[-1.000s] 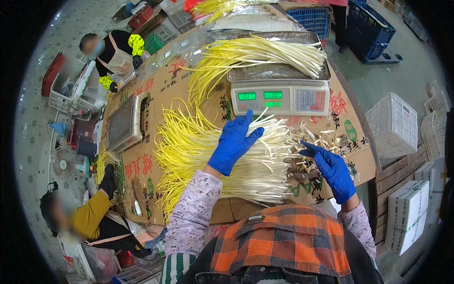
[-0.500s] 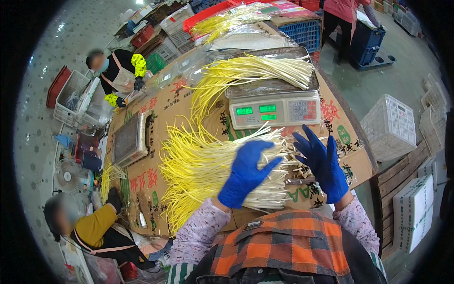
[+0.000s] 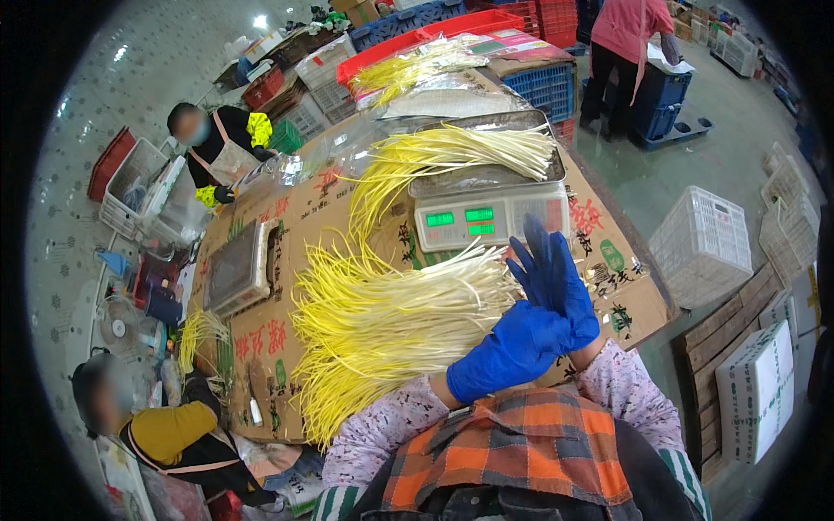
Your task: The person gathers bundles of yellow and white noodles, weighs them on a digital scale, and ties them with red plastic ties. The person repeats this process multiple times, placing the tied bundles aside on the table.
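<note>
Both my hands wear blue gloves. My left hand (image 3: 512, 350) reaches across to my right hand, its fingers closed on the blue glove (image 3: 580, 323) near the palm and cuff. My right hand (image 3: 556, 282) is raised with its fingers stretched upward, holding nothing. Left of them a wide heap of long yellow-and-white vegetable stalks (image 3: 382, 321) lies on the cardboard-covered table (image 3: 252, 308), white ends toward my hands. A smaller bunch of stalks (image 3: 469, 156) rests on the metal pan of a digital scale (image 3: 491, 221), yellow tips hanging over its left side.
A second scale (image 3: 239, 267) stands at the table's left. Two co-workers (image 3: 217, 143) (image 3: 169, 434) are along that side. More stalks (image 3: 417, 69) lie in a red tray at the far end. White crates (image 3: 702, 243) and a carton (image 3: 756, 391) stand on the right.
My left hand has left the stalk heap and moved right onto my right hand's glove. My right hand has shifted slightly left, its fingers now closer together and pointing up.
</note>
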A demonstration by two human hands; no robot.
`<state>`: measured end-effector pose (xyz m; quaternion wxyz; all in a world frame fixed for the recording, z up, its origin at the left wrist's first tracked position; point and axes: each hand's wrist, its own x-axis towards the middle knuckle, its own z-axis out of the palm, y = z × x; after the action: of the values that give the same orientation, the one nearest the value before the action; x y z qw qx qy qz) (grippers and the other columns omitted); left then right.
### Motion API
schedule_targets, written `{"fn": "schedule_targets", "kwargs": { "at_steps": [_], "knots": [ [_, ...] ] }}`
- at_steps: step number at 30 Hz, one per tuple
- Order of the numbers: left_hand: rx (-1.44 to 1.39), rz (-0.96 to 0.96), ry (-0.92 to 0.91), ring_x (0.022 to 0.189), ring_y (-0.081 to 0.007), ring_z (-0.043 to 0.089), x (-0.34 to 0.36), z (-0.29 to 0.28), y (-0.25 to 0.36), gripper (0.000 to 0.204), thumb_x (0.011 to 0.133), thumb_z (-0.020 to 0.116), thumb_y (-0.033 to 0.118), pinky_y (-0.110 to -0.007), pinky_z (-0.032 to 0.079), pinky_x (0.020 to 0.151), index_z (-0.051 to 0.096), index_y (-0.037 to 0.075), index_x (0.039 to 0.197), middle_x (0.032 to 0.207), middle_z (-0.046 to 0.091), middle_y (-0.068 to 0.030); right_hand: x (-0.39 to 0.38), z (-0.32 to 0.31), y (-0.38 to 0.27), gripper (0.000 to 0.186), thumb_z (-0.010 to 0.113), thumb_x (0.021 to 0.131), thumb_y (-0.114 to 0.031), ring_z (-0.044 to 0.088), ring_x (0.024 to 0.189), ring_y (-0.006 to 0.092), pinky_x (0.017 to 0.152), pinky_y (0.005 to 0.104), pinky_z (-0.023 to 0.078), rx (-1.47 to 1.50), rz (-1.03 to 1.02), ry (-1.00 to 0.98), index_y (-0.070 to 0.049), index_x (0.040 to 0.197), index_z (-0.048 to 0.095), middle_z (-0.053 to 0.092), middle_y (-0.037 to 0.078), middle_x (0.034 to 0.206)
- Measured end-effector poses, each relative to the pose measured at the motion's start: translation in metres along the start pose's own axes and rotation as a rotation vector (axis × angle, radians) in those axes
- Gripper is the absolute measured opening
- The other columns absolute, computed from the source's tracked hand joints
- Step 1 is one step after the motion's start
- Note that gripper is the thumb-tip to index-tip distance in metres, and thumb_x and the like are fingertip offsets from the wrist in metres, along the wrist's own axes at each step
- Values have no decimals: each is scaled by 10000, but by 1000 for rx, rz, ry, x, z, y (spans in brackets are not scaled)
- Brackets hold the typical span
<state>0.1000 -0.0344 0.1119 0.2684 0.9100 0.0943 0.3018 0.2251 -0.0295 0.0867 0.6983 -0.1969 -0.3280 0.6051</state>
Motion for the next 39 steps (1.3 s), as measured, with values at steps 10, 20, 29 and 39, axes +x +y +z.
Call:
{"fn": "schedule_targets", "kwargs": {
  "at_steps": [10,20,29,39],
  "knots": [
    [42,-24,-86,797,-325,635,2,7,2,101,861,701,168,-426,495,768,669,72,867,817,642,-129,0,19,-38,819,277,1035,-659,354,1477,321,1246,429,250,208,150,-68,-51,1584,269,352,238,1584],
    [-972,-405,571,992,-256,656,-23,-54,-3,724,1017,385,653,-437,505,951,602,1,1245,1141,686,-146,-4,21,-43,850,353,1018,-667,452,1409,320,1194,437,349,270,178,-48,2,1543,330,427,252,1529],
    [-1225,-222,654,1470,-403,335,-13,-79,-5,1156,825,367,894,-510,278,1198,260,37,1594,1613,310,-227,-7,24,-32,1128,502,846,-832,403,1448,293,1151,431,348,-94,94,-319,-40,1600,223,407,191,1563],
    [-779,-433,636,1373,-355,483,-12,-73,19,990,847,585,734,-490,381,1130,430,-7,1485,1506,476,-210,-9,25,-48,1255,851,672,-544,360,1476,269,1199,405,254,-537,-109,-240,-85,1627,180,389,151,1588]
  ]
}}
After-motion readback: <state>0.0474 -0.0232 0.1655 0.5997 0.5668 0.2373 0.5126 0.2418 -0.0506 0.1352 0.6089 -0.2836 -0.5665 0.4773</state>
